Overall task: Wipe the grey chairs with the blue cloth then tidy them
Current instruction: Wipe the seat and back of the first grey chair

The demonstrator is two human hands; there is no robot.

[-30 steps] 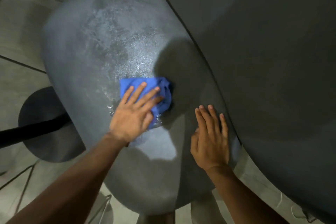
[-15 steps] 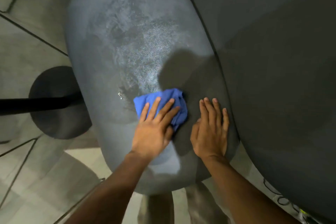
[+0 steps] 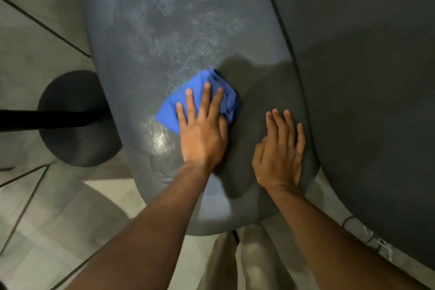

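A grey padded chair seat (image 3: pixel 164 30) fills the middle of the head view, streaked with damp wipe marks. The bunched blue cloth (image 3: pixel 171 110) lies on the seat's near half. My left hand (image 3: pixel 202 129) presses flat on the cloth with its fingers spread. My right hand (image 3: pixel 280 148) rests flat on the bare seat close to its right edge, fingers together, holding nothing. A wet glossy patch shows just left of my left wrist.
A large dark grey surface (image 3: pixel 364 77) rises along the seat's right side. A round black base (image 3: pixel 75 120) with a black bar stands on the tiled floor (image 3: pixel 35 19) at the left. My pale trouser legs (image 3: pixel 256 256) show below the seat.
My left hand has slid the blue cloth back and forth across the near half of the seat. My right hand has stayed planted near the seat's right edge.
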